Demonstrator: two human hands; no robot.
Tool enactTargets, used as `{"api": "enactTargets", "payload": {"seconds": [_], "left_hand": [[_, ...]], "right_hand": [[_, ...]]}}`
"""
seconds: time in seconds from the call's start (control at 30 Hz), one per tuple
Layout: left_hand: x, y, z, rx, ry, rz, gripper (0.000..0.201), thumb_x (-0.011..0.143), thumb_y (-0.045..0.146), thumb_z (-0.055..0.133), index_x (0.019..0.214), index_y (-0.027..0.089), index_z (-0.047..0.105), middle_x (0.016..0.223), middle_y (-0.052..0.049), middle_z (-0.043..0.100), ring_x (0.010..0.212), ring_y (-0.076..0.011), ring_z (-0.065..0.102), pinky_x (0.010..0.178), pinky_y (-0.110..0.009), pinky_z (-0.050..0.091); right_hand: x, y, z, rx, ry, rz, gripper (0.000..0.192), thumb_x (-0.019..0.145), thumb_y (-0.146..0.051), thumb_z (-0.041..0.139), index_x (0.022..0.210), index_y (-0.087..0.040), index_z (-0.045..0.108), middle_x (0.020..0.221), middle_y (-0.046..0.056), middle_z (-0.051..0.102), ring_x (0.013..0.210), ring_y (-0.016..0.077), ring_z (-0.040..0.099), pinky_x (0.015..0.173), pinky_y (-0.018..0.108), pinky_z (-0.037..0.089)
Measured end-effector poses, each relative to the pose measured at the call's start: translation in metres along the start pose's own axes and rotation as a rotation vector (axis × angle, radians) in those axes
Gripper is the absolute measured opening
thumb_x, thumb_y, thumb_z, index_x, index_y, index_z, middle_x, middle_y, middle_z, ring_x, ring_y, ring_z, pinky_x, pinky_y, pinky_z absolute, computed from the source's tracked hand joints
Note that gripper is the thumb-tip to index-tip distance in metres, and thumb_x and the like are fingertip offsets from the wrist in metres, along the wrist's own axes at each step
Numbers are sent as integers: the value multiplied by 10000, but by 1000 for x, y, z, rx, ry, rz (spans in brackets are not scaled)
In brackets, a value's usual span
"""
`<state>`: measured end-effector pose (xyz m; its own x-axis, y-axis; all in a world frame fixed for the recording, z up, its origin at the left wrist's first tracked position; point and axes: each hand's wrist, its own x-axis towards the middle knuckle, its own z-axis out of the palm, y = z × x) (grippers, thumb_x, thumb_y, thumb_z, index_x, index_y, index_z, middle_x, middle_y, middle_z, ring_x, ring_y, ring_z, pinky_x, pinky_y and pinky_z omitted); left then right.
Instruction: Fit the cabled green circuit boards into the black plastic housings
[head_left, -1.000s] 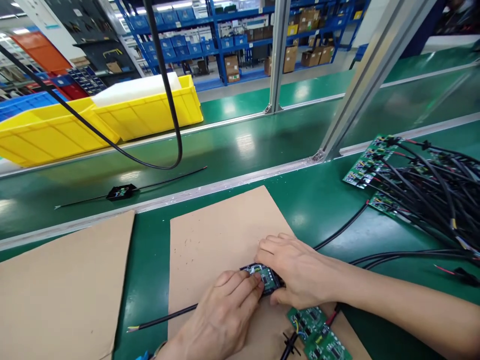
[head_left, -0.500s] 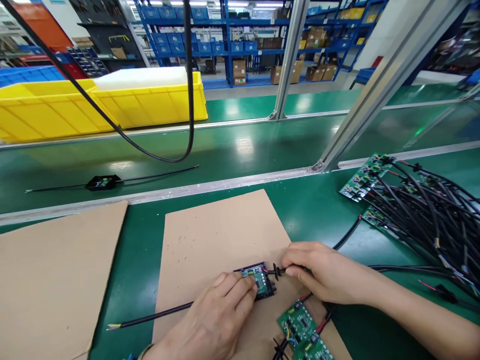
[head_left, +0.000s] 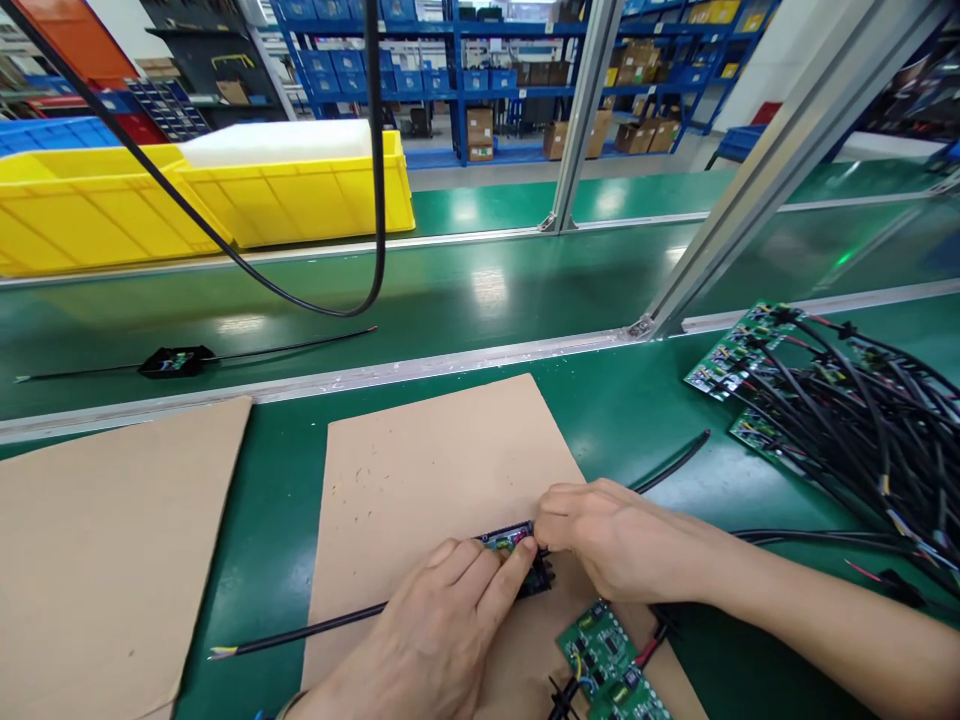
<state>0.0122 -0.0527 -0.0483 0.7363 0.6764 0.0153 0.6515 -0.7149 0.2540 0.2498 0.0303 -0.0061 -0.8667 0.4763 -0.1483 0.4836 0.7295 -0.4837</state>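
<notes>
Single head-worn view, close above workbench (head_left: 274, 500), facing forward and down.

Black case (head_left: 538, 578); green boards (head_left: 600, 645)

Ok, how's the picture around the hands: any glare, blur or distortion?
Head view: pale glare on the green surface, beyond the left hand and right hand, which look fairly sharp; head view: the black cables merge into a dark tangle; head view: the larger metal post leans, perhaps wide-lens stretch.

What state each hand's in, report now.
Left hand: touching the circuit board in black case; grip unclear.
Right hand: curled at case's right end; grip hidden.
</notes>
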Motion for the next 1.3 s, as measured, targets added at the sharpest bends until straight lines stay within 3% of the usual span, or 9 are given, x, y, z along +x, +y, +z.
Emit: {"api": "enactTargets", "payload": {"seconds": [0.17, 0.47, 0.67, 0.8, 1.0, 1.13, 1.23, 1.3], "left_hand": [[2, 0, -1, 9, -38, 2, 794, 772, 45, 405, 1520, 96, 143, 1057, -123, 611, 879, -264, 538, 816, -450, 524], [18, 6, -11, 132, 15, 82, 523, 768, 83, 404, 1278, -11, 473, 860, -116, 597, 733, -247, 524, 661, -394, 519], [17, 10, -8, 185, 50, 65, 588, 737, 82, 407, 1316, -10, 447, 876, -116, 598, 764, -246, 511, 717, -386, 495], [15, 10, -3, 214, 92, 47, 624, 751, 74, 396, 1370, 0, 406, 852, -104, 582, 752, -238, 481, 705, -373, 462], [24, 21, -6, 317, 2, 42, 574, 764, 108, 415, 1317, -32, 479, 923, -143, 592, 826, -278, 477, 736, -413, 435], [26, 23, -11, 245, -7, 30, 578, 759, 138, 464, 1322, 11, 501, 930, -131, 598, 801, -261, 495, 722, -403, 445], [18, 17, -15, 117, 58, -58, 575, 816, 126, 474, 1390, 97, 443, 1065, -134, 591, 886, -257, 531, 779, -406, 474], [9, 10, -17, 61, 171, -132, 614, 851, 192, 514, 1441, 117, 364, 1240, -174, 540, 1041, -296, 532, 848, -448, 486]], "right_hand": [[2, 8, -2, 29, 1, -42, 235, 660, -3, 453, 779, -197, 513, 844, 3, 588, 834, 147, 531, 680, 244, 360], [1, -4, 16, -245, 55, -22, 162, 792, -43, 467, 815, -161, 575, 813, 65, 592, 743, 198, 514, 604, 313, 335], [-11, 2, 22, -101, 99, 20, 116, 902, -144, 459, 908, -166, 572, 909, 57, 578, 816, 188, 507, 659, 302, 389], [-12, 8, 30, -109, 184, -41, 165, 875, -80, 435, 820, -162, 567, 887, 61, 551, 797, 181, 464, 634, 295, 371], [-6, 7, 33, -120, 277, -111, 239, 903, -72, 407, 768, -166, 580, 795, 42, 555, 711, 170, 416, 605, 312, 328], [-6, 6, 33, -106, 263, -65, 215, 903, -97, 444, 757, -165, 586, 797, 39, 561, 716, 165, 436, 629, 298, 361], [-11, 5, 36, -108, 283, -36, 150, 907, -142, 487, 825, -152, 612, 829, 51, 568, 789, 179, 480, 724, 300, 409], [-12, 3, 34, -99, 337, -59, 136, 916, -149, 485, 878, -144, 616, 856, 62, 570, 827, 184, 496, 758, 301, 421]]}}
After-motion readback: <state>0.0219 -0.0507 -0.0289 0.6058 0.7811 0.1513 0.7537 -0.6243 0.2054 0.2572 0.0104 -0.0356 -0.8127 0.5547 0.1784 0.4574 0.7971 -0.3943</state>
